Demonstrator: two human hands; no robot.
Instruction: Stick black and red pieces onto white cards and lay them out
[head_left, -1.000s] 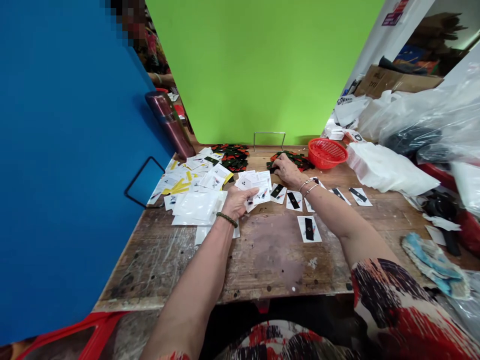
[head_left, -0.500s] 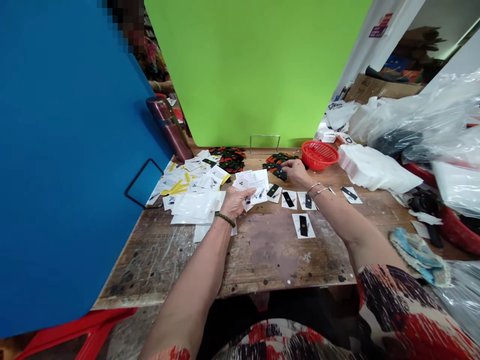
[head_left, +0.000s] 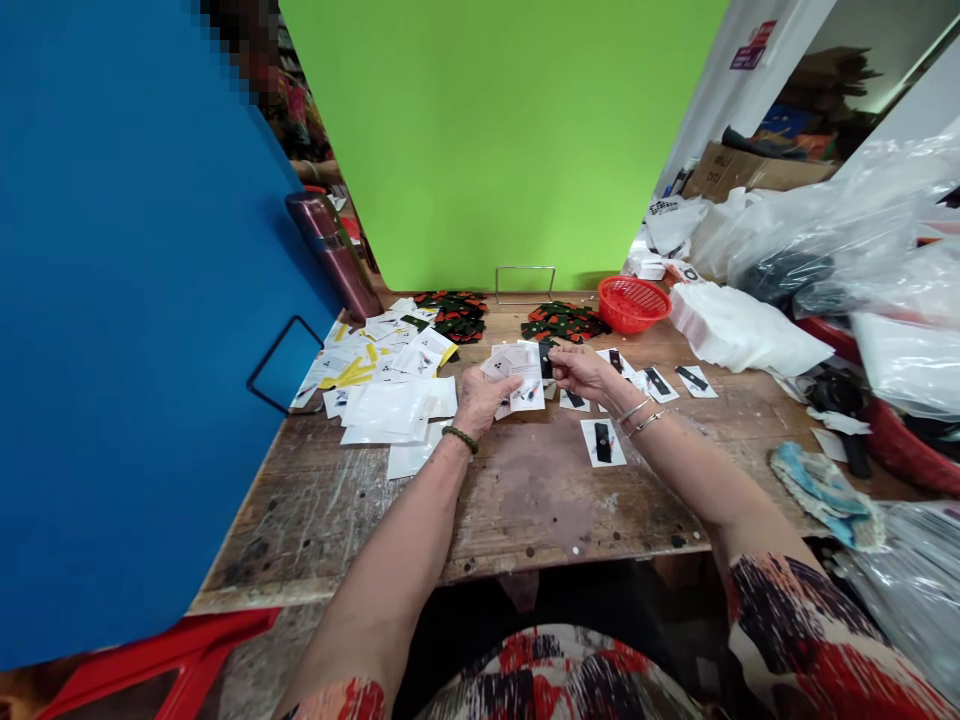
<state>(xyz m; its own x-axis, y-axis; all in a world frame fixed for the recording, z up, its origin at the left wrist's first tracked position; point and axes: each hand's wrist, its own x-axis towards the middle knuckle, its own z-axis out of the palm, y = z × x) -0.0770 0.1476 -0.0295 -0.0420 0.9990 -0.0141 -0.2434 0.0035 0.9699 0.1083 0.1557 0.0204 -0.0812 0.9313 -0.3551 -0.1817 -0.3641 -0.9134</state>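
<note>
My left hand is closed on a small fan of white printed cards, its thumb across their face. A dark flat strip with a small light dot is pinched in my right hand, right at the cards' right edge. Beyond the hands lies a pile of dark and orange strips, and a second such pile is farther left. Single cards with a dark strip on each lie to the right, among them a near card and a far-right card. My right hand partly covers some of them.
White and yellow papers and white sheets spread over the table's left. A red basket stands at the back beside white foam sheets. Green and blue boards flank the table; a flask leans between them.
My right hand has come from the strip pile toward me and left, bringing a dark strip to the cards. The cards in my left hand have shifted slightly right. The view has turned a little.
</note>
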